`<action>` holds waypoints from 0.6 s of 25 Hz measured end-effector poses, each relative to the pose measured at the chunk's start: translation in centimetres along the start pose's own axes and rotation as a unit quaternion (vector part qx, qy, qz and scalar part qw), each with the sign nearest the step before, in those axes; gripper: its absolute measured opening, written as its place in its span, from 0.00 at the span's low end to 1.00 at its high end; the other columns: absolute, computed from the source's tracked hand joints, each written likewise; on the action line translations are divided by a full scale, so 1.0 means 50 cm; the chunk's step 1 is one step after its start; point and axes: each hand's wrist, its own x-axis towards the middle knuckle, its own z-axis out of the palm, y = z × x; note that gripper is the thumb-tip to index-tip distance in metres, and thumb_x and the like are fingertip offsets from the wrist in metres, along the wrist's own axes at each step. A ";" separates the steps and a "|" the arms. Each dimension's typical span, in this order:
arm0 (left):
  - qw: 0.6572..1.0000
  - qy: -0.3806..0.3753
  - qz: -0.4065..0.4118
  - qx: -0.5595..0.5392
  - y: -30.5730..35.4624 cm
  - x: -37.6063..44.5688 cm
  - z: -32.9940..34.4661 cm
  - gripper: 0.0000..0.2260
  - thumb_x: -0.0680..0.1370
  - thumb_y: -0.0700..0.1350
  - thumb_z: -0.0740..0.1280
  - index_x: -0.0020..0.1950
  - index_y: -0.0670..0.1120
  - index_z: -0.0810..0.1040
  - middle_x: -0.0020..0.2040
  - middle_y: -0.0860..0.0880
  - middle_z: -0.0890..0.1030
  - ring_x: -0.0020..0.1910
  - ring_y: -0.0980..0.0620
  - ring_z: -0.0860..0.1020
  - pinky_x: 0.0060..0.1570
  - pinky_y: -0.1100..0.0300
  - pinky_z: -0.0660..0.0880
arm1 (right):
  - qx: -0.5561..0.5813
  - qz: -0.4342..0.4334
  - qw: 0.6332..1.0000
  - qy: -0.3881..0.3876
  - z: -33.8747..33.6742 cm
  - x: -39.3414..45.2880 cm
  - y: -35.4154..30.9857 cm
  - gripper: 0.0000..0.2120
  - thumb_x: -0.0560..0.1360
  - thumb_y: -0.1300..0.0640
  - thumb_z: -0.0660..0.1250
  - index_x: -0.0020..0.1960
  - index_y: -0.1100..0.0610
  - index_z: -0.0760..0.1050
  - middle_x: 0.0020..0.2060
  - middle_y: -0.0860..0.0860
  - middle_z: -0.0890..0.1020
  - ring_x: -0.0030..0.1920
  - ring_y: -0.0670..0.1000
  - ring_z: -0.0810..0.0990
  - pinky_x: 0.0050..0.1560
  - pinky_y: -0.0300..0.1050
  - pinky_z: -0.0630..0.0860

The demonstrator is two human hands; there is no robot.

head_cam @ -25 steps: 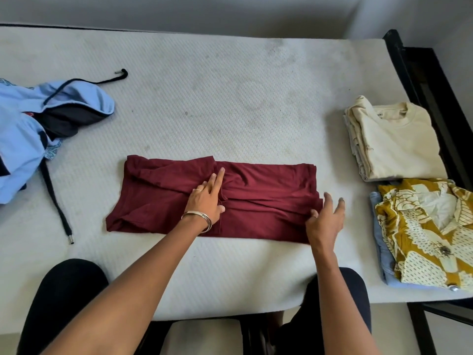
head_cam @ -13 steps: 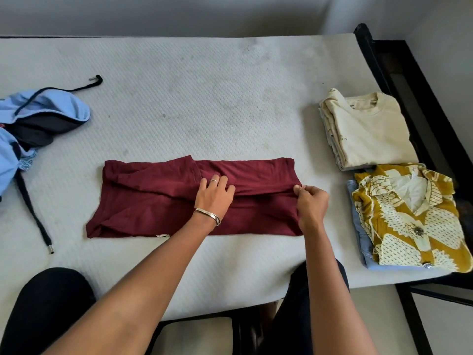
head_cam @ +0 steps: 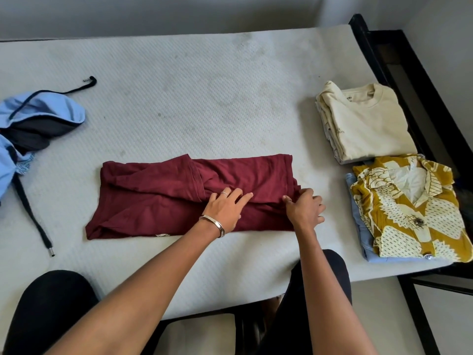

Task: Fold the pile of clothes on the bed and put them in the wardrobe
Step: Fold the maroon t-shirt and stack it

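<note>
Maroon cotton t-shirt (head_cam: 158, 198), half-folded, lies mid-bed, long axis running left to right; left hand (head_cam: 225, 211) presses flat on it, fingers spread, while right hand (head_cam: 304, 210) pinches its right edge.

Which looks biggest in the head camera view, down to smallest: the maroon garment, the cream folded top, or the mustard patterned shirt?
1. maroon garment, clearly largest.
2 and 3. cream folded top and mustard patterned shirt look about alike; the mustard one lies nearer the camera, so no ranking.
</note>
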 end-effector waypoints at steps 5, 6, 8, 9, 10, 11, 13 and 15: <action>0.996 0.073 0.025 -0.045 0.080 0.051 -0.022 0.21 0.79 0.49 0.63 0.72 0.49 0.68 0.66 0.48 0.70 0.64 0.45 0.70 0.56 0.49 0.69 | 0.158 -0.052 0.976 0.140 0.006 0.006 0.020 0.14 0.75 0.70 0.63 0.57 0.60 0.78 0.51 0.55 0.80 0.57 0.57 0.76 0.60 0.56 0.73; 0.995 0.074 0.021 -0.060 0.103 0.070 -0.026 0.19 0.80 0.49 0.62 0.70 0.49 0.69 0.65 0.48 0.71 0.63 0.45 0.71 0.55 0.50 0.70 | 0.198 -0.051 0.968 0.142 -0.004 0.011 0.023 0.15 0.74 0.72 0.62 0.56 0.61 0.79 0.48 0.54 0.81 0.53 0.55 0.79 0.58 0.52 0.76; 0.996 0.051 -0.022 -0.065 0.135 0.107 -0.035 0.18 0.80 0.51 0.63 0.69 0.49 0.71 0.64 0.48 0.71 0.62 0.45 0.71 0.53 0.50 0.71 | 0.252 -0.054 0.960 0.111 -0.026 0.020 0.021 0.15 0.74 0.74 0.62 0.55 0.62 0.80 0.46 0.53 0.82 0.48 0.50 0.81 0.53 0.41 0.79; 0.998 0.042 -0.029 -0.044 0.147 0.126 -0.034 0.18 0.78 0.52 0.65 0.66 0.49 0.73 0.63 0.48 0.72 0.61 0.44 0.72 0.52 0.50 0.72 | 0.263 -0.063 0.958 0.096 -0.038 0.030 0.022 0.14 0.75 0.73 0.63 0.55 0.61 0.80 0.46 0.53 0.83 0.46 0.49 0.81 0.50 0.34 0.78; 0.998 0.052 -0.019 -0.012 0.157 0.142 -0.032 0.17 0.75 0.53 0.69 0.61 0.49 0.77 0.60 0.49 0.74 0.59 0.44 0.74 0.50 0.50 0.73 | 0.263 -0.076 0.958 0.081 -0.050 0.040 0.024 0.14 0.75 0.73 0.64 0.55 0.61 0.80 0.45 0.53 0.84 0.46 0.48 0.82 0.46 0.28 0.76; 0.997 0.069 0.003 0.026 0.162 0.151 -0.032 0.14 0.70 0.53 0.74 0.53 0.49 0.81 0.54 0.49 0.77 0.53 0.45 0.77 0.44 0.52 0.74 | 0.255 -0.091 0.961 0.065 -0.059 0.051 0.028 0.13 0.75 0.73 0.64 0.54 0.60 0.80 0.45 0.53 0.84 0.46 0.48 0.82 0.42 0.25 0.74; 0.993 0.078 0.049 0.069 0.160 0.164 -0.023 0.10 0.60 0.50 0.80 0.34 0.50 0.81 0.38 0.51 0.79 0.38 0.47 0.79 0.32 0.58 0.72 | 0.215 -0.109 0.970 0.032 -0.066 0.074 0.038 0.14 0.75 0.73 0.65 0.55 0.60 0.80 0.44 0.52 0.83 0.45 0.49 0.82 0.41 0.28 0.76; 0.992 0.093 0.070 0.048 0.143 0.167 -0.014 0.11 0.60 0.49 0.80 0.29 0.49 0.79 0.33 0.51 0.77 0.32 0.49 0.78 0.28 0.61 0.70 | 0.148 -0.139 0.979 -0.011 -0.056 0.094 0.046 0.15 0.74 0.71 0.67 0.57 0.58 0.80 0.47 0.52 0.82 0.48 0.51 0.82 0.46 0.38 0.79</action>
